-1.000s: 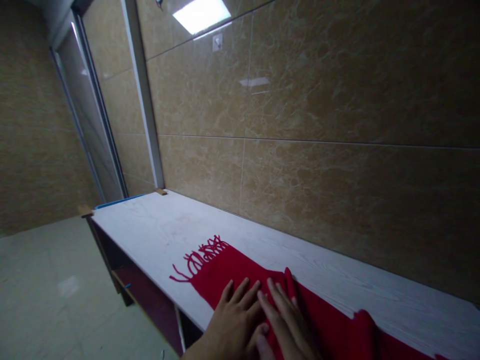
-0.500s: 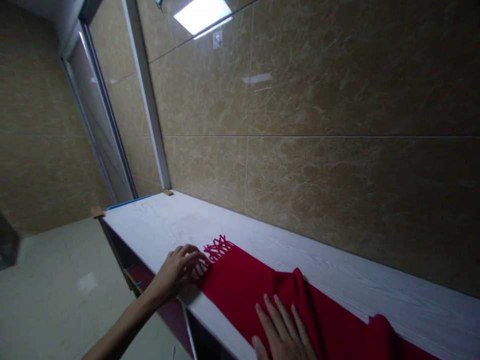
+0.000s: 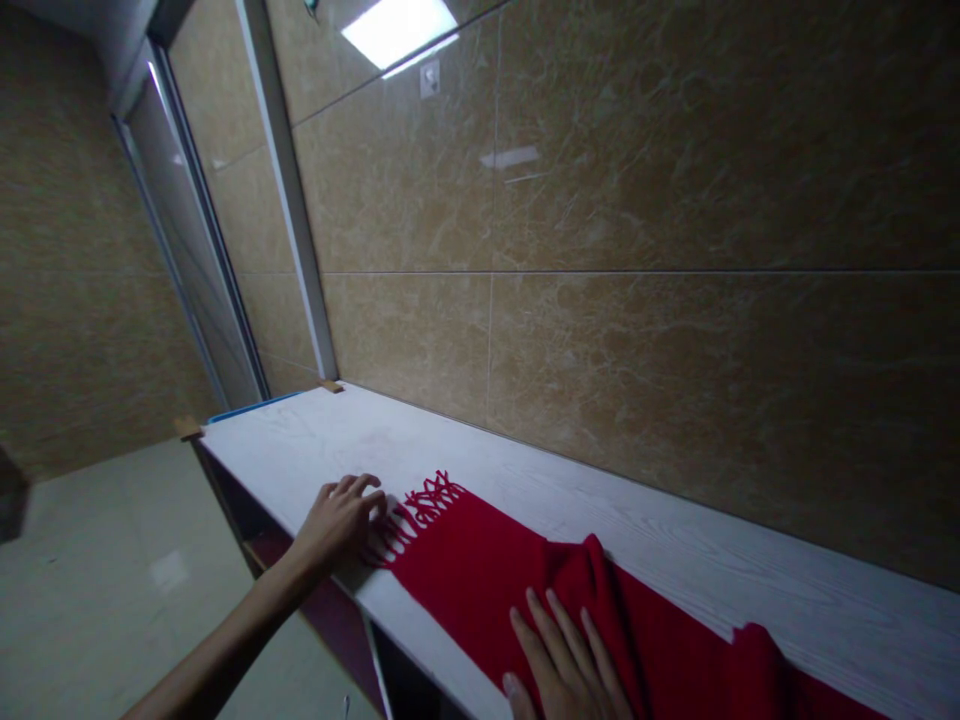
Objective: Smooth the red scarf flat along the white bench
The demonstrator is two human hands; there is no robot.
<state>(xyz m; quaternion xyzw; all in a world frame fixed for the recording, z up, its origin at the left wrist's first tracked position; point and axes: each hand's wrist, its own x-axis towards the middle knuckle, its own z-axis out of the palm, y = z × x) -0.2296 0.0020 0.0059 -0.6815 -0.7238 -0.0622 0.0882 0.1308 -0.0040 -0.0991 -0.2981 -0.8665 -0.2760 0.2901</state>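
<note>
A red fringed scarf (image 3: 480, 570) lies lengthwise on a white wooden tabletop (image 3: 322, 450). My left hand (image 3: 341, 520) rests at the scarf's fringed end, fingers curled over the tassels (image 3: 412, 510). My right hand (image 3: 562, 660) lies flat on the cloth near the front edge, fingers spread, beside a raised fold (image 3: 596, 560). The scarf runs off the frame at the lower right.
A glossy tan tiled wall (image 3: 637, 200) rises right behind the table. A metal door frame (image 3: 292, 200) and sliding door stand at the left. Pale floor (image 3: 90, 600) lies below the table's left end, with dark shelves under the top.
My left hand moved from beside the right hand out to the fringed end and now draws the tassels slightly leftward. The right hand stays flat on the scarf.
</note>
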